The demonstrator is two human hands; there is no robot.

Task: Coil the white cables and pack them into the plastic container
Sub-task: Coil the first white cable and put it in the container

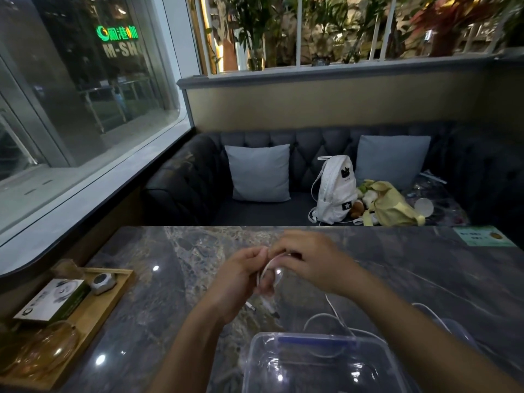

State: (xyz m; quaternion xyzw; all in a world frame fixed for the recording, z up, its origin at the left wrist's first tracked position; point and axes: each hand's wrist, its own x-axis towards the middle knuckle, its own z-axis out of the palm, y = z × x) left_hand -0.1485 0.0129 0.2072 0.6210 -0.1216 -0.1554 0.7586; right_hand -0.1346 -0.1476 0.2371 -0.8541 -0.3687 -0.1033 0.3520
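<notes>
Marble table; our left hand and right hand both pinch white cable loop — we judge it light, limp, springy — best held where turns cross; plastic container near.

Dark marble table - wooden tray at its left edge carries a green-white box, a small silver faceted piece, amber glassware. Green sticker at far right corner. Behind: dark tufted sofa, grey cushions, white backpack upright - yellow bag just beside it.
</notes>
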